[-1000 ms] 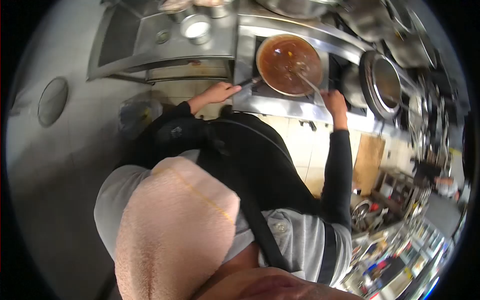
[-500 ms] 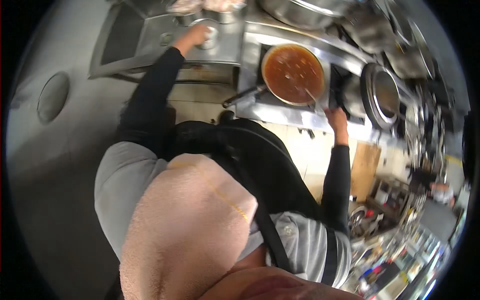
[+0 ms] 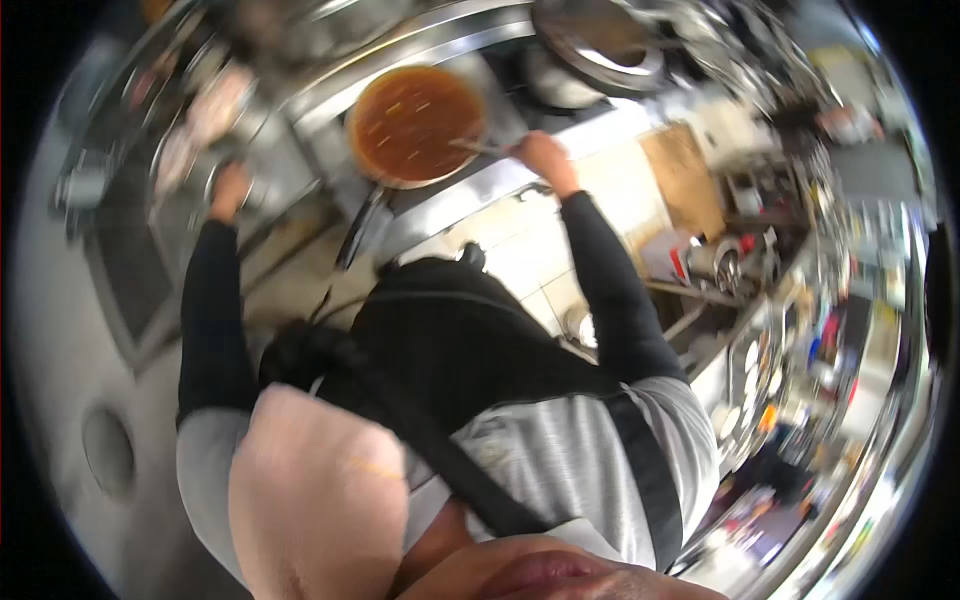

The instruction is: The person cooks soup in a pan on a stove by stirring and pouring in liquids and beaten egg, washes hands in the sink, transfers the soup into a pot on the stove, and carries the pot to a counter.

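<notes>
A frying pan [image 3: 417, 125] of red-brown sauce with pale bits sits on the stove, its black handle [image 3: 362, 228] pointing toward my body. My right hand [image 3: 545, 160] is closed around a metal utensil [image 3: 482, 148]. Its far end dips into the sauce at the pan's right side, so its kind is hidden. Over the steel counter to the left, my left hand [image 3: 231, 188] has its fingers curled down at a round metal container [image 3: 250, 192]. Blur hides what those fingers hold. Pale pink, meat-like food [image 3: 218, 105] lies just behind that hand.
A lidded-looking pot [image 3: 565, 85] and a dark pan [image 3: 600, 40] stand right of the sauce. A sink [image 3: 130, 270] is at the left. Shelves with kitchenware [image 3: 745, 200] and a brown board [image 3: 683, 180] stand at the right. A person [image 3: 850, 125] is farther off.
The view has swung, so the pan and both hands appear farther left. My right hand still holds the utensil in the sauce. My left hand stays over the counter at the left.
</notes>
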Motion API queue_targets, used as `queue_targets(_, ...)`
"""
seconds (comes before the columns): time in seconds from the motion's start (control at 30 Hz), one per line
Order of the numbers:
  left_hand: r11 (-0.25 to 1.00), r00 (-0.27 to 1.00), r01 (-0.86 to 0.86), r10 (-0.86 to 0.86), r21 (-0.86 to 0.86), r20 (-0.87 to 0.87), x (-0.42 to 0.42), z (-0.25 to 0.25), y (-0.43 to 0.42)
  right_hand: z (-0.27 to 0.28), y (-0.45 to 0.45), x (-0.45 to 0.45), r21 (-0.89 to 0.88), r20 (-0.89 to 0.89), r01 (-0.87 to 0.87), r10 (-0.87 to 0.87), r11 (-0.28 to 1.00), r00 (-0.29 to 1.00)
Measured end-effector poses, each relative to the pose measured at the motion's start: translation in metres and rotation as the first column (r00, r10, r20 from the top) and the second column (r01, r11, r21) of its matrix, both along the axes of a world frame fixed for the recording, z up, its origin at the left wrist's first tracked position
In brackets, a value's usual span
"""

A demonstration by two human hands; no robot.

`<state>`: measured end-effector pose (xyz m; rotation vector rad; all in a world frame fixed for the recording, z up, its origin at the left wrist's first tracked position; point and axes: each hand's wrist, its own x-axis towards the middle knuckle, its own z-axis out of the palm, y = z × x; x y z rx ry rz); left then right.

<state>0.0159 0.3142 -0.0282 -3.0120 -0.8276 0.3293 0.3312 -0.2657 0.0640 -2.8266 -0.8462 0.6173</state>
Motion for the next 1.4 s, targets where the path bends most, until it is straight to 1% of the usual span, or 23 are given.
queue_targets(0.1,0.909,0.948,0.318,-0.313,0.269,-0.061,-0.008,-0.076,0.079,-0.01,-0.01,0.0,-0.012,0.104,0.08,-0.079,0.997,0.991)
queue_targets(0.13,0.996,0.997,0.077,-0.076,0.047,-0.018,-0.001,-0.013,0.031,0.018,-0.012,-0.01,0.035,0.015,0.164,-0.165,0.986,0.986)
queue_targets(0.27,0.819,0.867,0.498,-0.464,-0.284,0.183,-0.019,0.063,0.018,0.027,-0.013,-0.027,0.129,0.103,0.165,-0.179,0.978,0.978)
queue_targets(0.3,0.873,0.981,0.183,-0.193,-0.452,0.024,-0.022,0.077,-0.004,0.025,-0.014,-0.027,0.11,0.061,0.155,-0.162,0.982,0.985)
queue_targets(0.33,0.852,0.857,0.507,-0.515,-0.132,-0.031,-0.029,0.032,0.039,0.031,-0.014,-0.031,0.125,0.044,0.164,-0.171,0.978,0.984)
queue_targets(0.37,0.918,0.936,0.284,-0.328,-0.278,-0.127,-0.021,0.07,-0.006,0.037,-0.013,-0.034,0.143,0.026,0.164,-0.17,0.976,0.985)
queue_targets(0.43,0.92,0.903,0.315,-0.366,-0.235,-0.225,0.002,0.08,-0.024,0.025,-0.008,-0.033,0.149,0.057,0.175,-0.185,0.973,0.981)
queue_targets(0.57,0.915,0.93,0.364,-0.368,-0.173,0.011,-0.007,0.0,0.034,0.03,-0.006,-0.046,0.149,0.056,0.126,-0.136,0.981,0.989)
queue_targets(0.6,0.879,0.987,0.149,-0.104,-0.453,0.123,0.0,0.041,-0.008,0.026,-0.008,-0.048,0.181,0.134,0.087,-0.112,0.98,0.985)
queue_targets(0.67,0.921,0.939,0.338,-0.343,-0.192,0.009,0.001,0.059,-0.036,-0.014,-0.009,-0.041,0.271,0.363,-0.021,-0.082,0.962,0.928)
queue_targets(0.7,0.871,0.839,0.488,-0.486,0.057,0.243,-0.006,0.015,0.003,-0.005,-0.01,-0.046,0.309,0.342,0.054,-0.164,0.949,0.925)
queue_targets(0.8,0.949,0.984,0.173,-0.155,-0.263,0.09,0.007,0.102,-0.064,0.028,-0.015,-0.047,0.249,0.223,0.065,-0.122,0.966,0.967)
queue_targets(0.83,0.945,0.986,0.165,-0.155,-0.281,0.058,0.008,0.073,-0.02,0.049,-0.02,-0.05,0.158,0.149,0.017,-0.04,0.987,0.988)
queue_targets(0.9,0.947,0.982,0.187,-0.191,-0.262,0.01,0.005,0.112,-0.059,0.032,-0.014,-0.041,0.169,0.203,0.007,-0.041,0.986,0.978)
queue_targets(0.97,0.86,0.862,0.506,-0.507,-0.067,-0.008,0.0,0.022,0.041,0.019,-0.016,-0.038,0.202,0.262,-0.009,-0.045,0.979,0.964)
queue_targets(1.0,0.963,0.942,0.247,-0.265,-0.107,-0.205,0.006,0.035,0.007,0.013,-0.013,-0.034,0.214,0.297,-0.061,-0.005,0.975,0.955)
queue_targets(1.1,0.878,0.875,0.476,-0.466,-0.058,0.127,-0.02,-0.019,0.029,0.018,-0.024,-0.038,0.198,0.394,-0.2,0.11,0.96,0.913)
queue_targets(1.2,0.936,0.945,0.318,-0.3,-0.15,0.13,-0.011,0.048,-0.04,0.005,-0.022,-0.028,0.142,0.291,-0.172,0.125,0.975,0.949)
queue_targets(1.23,0.853,0.856,0.509,-0.516,-0.117,-0.039,-0.006,0.055,-0.025,0.0,-0.022,-0.025,0.162,0.234,-0.096,0.056,0.982,0.971)
queue_targets(1.3,0.888,0.864,0.452,-0.411,-0.088,0.291,-0.006,0.091,-0.049,0.028,-0.018,-0.026,0.092,0.14,-0.135,0.121,0.987,0.983)
queue_targets(1.33,0.893,0.96,0.224,-0.134,-0.39,0.244,-0.003,0.111,-0.055,-0.016,-0.021,-0.002,-0.02,0.159,-0.164,0.165,0.986,0.973)
queue_targets(1.37,0.886,0.951,0.244,-0.139,-0.395,0.276,-0.005,0.116,-0.052,-0.017,-0.022,0.001,-0.04,0.209,-0.218,0.221,0.975,0.953)
queue_targets(1.4,0.823,0.949,0.062,0.126,-0.565,0.289,-0.01,0.114,-0.055,-0.018,-0.03,0.017,-0.018,0.199,-0.233,0.232,0.972,0.952)
